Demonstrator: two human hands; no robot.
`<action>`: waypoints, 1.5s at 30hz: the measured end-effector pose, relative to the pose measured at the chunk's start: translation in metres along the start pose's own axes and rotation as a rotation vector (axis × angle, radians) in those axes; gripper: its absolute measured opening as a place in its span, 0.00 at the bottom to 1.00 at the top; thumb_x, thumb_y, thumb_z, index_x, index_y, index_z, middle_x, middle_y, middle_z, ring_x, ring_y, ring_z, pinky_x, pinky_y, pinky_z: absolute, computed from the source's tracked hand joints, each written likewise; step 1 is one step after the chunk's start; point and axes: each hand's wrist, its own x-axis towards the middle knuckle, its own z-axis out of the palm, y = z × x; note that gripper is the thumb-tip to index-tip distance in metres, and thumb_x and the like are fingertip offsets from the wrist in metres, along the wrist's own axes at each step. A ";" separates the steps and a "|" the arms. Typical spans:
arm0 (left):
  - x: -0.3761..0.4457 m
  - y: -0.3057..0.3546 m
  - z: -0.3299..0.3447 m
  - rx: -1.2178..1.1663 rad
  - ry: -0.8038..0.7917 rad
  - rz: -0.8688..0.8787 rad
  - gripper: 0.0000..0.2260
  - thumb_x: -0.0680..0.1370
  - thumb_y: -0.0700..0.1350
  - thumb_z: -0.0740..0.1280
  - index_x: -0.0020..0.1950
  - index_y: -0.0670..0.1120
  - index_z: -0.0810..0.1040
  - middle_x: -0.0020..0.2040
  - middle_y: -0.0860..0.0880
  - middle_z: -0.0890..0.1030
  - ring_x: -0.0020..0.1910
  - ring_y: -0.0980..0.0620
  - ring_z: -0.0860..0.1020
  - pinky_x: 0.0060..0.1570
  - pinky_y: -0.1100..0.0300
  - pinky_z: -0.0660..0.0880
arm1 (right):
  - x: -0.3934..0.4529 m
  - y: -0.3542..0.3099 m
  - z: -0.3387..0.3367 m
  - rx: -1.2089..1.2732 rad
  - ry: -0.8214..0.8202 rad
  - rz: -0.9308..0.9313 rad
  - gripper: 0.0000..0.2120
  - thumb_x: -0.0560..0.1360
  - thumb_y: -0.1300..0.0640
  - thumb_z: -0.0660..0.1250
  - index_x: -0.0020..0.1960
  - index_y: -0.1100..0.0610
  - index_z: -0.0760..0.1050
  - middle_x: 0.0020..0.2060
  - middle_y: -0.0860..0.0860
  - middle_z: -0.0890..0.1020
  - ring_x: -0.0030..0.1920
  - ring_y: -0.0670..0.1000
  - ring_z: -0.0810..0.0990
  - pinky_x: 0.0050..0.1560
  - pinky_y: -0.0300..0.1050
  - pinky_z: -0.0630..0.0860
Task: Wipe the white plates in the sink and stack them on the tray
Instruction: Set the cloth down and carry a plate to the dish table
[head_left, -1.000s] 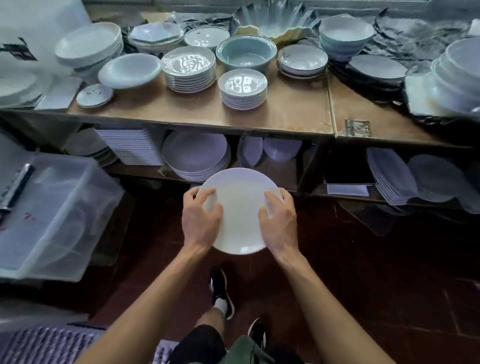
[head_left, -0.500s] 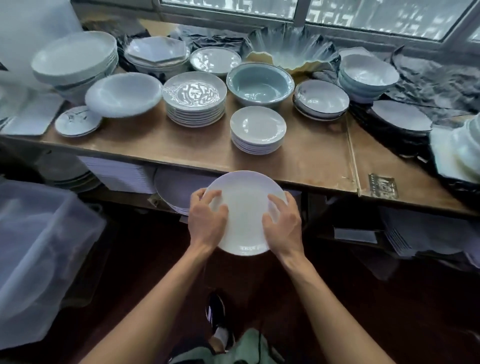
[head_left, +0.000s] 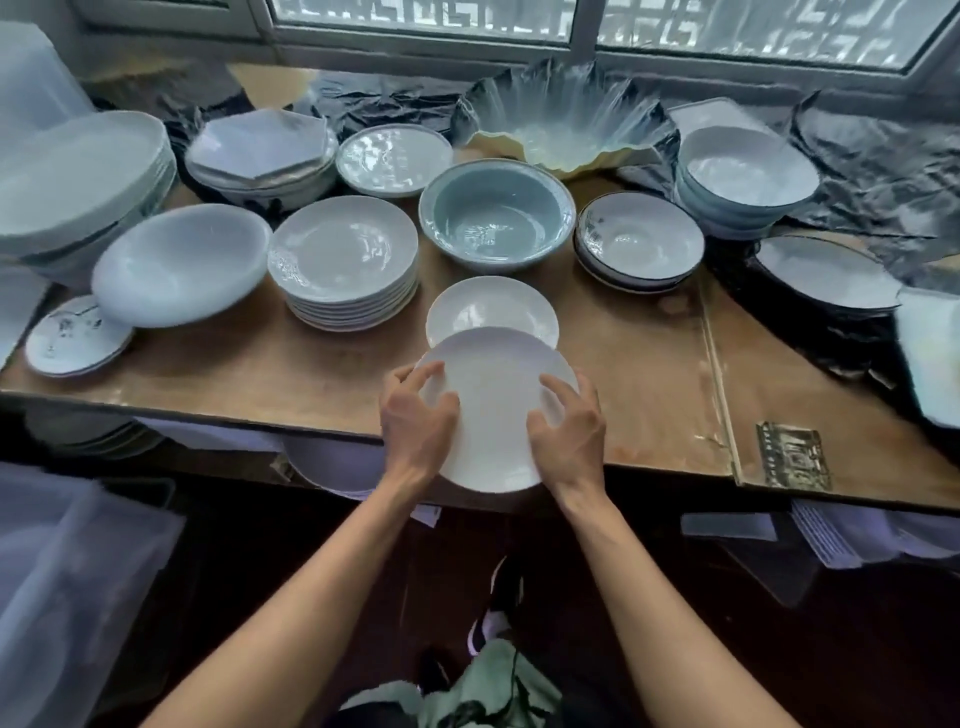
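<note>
Both the left hand (head_left: 418, 418) and right hand (head_left: 569, 431) grip opposite rims of the white plate (head_left: 493, 410), held just before the stack of plates (head_left: 491, 312); glazed, stiff, breakable and likely slippery, it seems best held by the rims

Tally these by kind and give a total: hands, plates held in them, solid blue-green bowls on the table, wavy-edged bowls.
Hands: 2, the left hand and the right hand
Plates held: 1, the white plate, gripped by both hands
Blue-green bowl: 1
Wavy-edged bowl: 1
Total: 5
</note>
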 end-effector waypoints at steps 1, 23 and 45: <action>0.011 0.004 0.006 0.007 0.010 0.002 0.19 0.73 0.42 0.69 0.63 0.52 0.81 0.61 0.53 0.72 0.62 0.52 0.73 0.65 0.55 0.71 | 0.014 0.000 0.001 0.004 -0.005 0.001 0.22 0.73 0.65 0.67 0.66 0.56 0.78 0.73 0.55 0.70 0.73 0.56 0.68 0.74 0.48 0.66; 0.138 -0.002 0.066 0.071 -0.007 -0.043 0.18 0.72 0.39 0.70 0.60 0.52 0.81 0.62 0.54 0.73 0.66 0.52 0.71 0.68 0.54 0.68 | 0.145 0.004 0.054 -0.050 -0.023 0.103 0.19 0.74 0.69 0.66 0.63 0.57 0.79 0.76 0.54 0.66 0.73 0.57 0.65 0.67 0.30 0.55; 0.148 -0.012 0.073 0.084 -0.005 -0.004 0.17 0.74 0.40 0.69 0.63 0.49 0.80 0.71 0.53 0.75 0.69 0.55 0.72 0.66 0.63 0.65 | 0.153 0.010 0.076 -0.117 0.040 0.105 0.22 0.73 0.64 0.68 0.67 0.57 0.76 0.74 0.55 0.69 0.71 0.58 0.69 0.71 0.51 0.67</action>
